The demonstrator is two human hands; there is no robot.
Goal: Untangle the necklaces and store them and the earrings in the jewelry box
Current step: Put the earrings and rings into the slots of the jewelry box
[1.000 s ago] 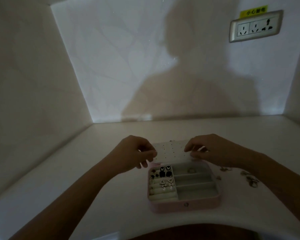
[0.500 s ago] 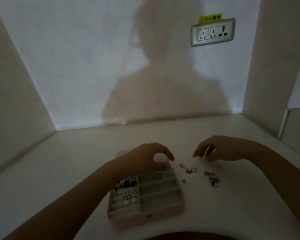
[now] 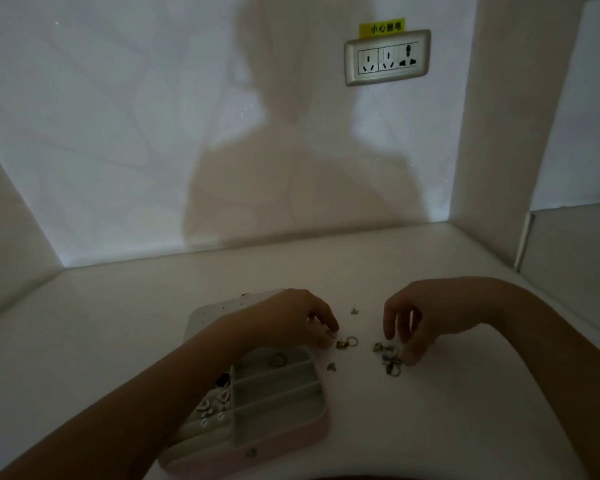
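An open pink jewelry box [image 3: 284,441] lies on the white desk, its perforated lid [image 3: 219,311] flat behind it. Small earrings fill its left padded rows [image 3: 212,407]; a ring [image 3: 278,359] lies in the top right compartment. My left hand [image 3: 291,320] reaches over the box, fingertips curled down on a tiny piece beside two small rings [image 3: 347,342]. My right hand [image 3: 426,317] hangs over a cluster of small jewelry [image 3: 388,358], fingers curled down and touching it. Dim light hides whether either hand pinches a piece.
Loose small pieces lie on the desk at the stud [image 3: 353,310] and another bit [image 3: 331,366]. Side panels wall the desk [image 3: 465,427] left and right. A wall socket [image 3: 387,58] sits high on the back wall.
Both hands let go of the perforated lid, which now lies flat behind the box. They moved right and down onto the loose jewelry; the view swung right.
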